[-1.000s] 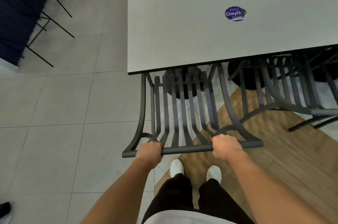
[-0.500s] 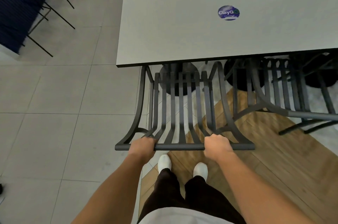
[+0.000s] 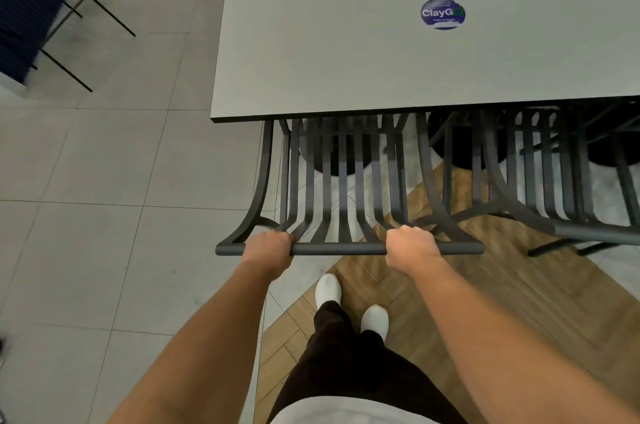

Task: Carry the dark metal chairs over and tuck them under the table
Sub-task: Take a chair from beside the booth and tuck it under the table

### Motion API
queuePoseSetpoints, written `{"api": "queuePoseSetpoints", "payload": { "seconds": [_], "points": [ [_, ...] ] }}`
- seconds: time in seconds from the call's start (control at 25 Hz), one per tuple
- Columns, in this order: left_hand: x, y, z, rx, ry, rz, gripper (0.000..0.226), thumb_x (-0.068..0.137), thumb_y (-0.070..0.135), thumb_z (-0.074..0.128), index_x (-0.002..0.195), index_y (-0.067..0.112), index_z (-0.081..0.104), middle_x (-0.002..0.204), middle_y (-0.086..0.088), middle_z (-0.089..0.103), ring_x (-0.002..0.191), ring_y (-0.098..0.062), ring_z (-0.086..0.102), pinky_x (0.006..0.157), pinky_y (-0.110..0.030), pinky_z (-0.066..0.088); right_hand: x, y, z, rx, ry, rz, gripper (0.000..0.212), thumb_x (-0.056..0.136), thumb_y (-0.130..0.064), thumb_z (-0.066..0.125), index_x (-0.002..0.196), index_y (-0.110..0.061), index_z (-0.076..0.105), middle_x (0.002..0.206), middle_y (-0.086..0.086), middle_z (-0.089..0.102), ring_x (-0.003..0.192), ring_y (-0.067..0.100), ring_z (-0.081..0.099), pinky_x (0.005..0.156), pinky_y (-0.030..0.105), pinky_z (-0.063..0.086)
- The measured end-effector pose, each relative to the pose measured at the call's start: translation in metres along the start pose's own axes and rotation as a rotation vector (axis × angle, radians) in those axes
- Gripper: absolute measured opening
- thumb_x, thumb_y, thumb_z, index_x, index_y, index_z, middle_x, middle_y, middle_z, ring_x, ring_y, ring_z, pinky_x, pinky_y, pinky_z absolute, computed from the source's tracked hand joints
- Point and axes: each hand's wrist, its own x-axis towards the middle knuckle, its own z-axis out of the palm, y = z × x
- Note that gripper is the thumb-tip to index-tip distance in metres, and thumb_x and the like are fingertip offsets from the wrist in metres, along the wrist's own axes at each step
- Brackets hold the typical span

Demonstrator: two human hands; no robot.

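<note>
Our left hand [image 3: 268, 249] and right hand [image 3: 410, 245] grip the dark slatted metal chair's [image 3: 343, 181] top rail; the grey rectangular desk [image 3: 346, 43] lies straight ahead.

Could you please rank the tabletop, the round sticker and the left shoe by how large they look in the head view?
1. Tabletop, by far the largest.
2. Left shoe.
3. Sticker, though these two look near alike, so their order is unsure.

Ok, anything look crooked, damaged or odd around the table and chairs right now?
Only a small thing: the round ClayGo sticker on the table looks scuffed, with torn white patches along its edge. Otherwise nothing stands out. The chair held by the left hand and right hand sits square to the table edge, beside the neighbouring chair.
</note>
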Motion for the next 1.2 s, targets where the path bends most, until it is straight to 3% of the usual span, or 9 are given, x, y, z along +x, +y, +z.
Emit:
{"api": "queuePoseSetpoints", "payload": {
  "seconds": [0.24,0.68,1.04,1.12,1.2],
  "points": [
    [0.030,-0.011,-0.019,0.011,-0.033,0.019,0.024,0.102,0.028,0.049,0.123,0.032,0.061,0.092,0.002,0.063,0.081,-0.019,0.062,0.069,-0.032,0.054,0.027,0.001,-0.026,-0.008,-0.017,0.018,0.023,0.098,-0.024,0.058,0.118,-0.018,0.066,0.106,0.004,0.068,0.099,0.026,0.066,0.086,0.039,0.055],
    [0.030,-0.024,-0.027,0.027,-0.054,0.099,0.023,0.103,0.026,0.048,0.123,0.028,0.059,0.092,0.003,0.058,0.079,-0.015,0.056,0.065,-0.026,0.044,0.025,-0.013,-0.031,0.018,-0.040,0.030,0.025,0.100,-0.026,0.061,0.122,-0.018,0.066,0.104,0.004,0.067,0.097,0.021,0.066,0.087,0.035,0.054],
    [0.033,-0.035,-0.027,-0.098,-0.098,0.111,0.027,0.102,0.033,0.054,0.128,0.032,0.061,0.098,0.003,0.065,0.085,-0.015,0.062,0.074,-0.028,0.052,0.025,-0.019,-0.031,0.090,-0.057,0.045,0.027,0.098,-0.032,0.063,0.122,-0.018,0.065,0.103,0.002,0.065,0.098,0.022,0.064,0.086,0.036,0.053],
    [0.035,-0.038,-0.031,-0.216,-0.203,0.131,0.043,0.096,0.048,0.062,0.133,0.028,0.059,0.106,0.001,0.066,0.095,-0.016,0.063,0.083,-0.029,0.052,0.024,-0.014,-0.033,0.179,-0.110,0.032,0.039,0.094,-0.045,0.067,0.123,-0.019,0.065,0.107,0.000,0.064,0.099,0.021,0.063,0.088,0.036,0.053],
    [0.035,-0.037,-0.040,-0.322,-0.303,0.143,0.079,0.085,0.071,0.061,0.147,0.025,0.047,0.123,-0.003,0.065,0.110,-0.020,0.061,0.097,-0.036,0.050,0.020,-0.006,-0.037,0.306,-0.153,0.014,0.065,0.086,-0.062,0.070,0.136,-0.021,0.060,0.124,0.003,0.064,0.111,0.023,0.061,0.095,0.039,0.053]
  ]
}}
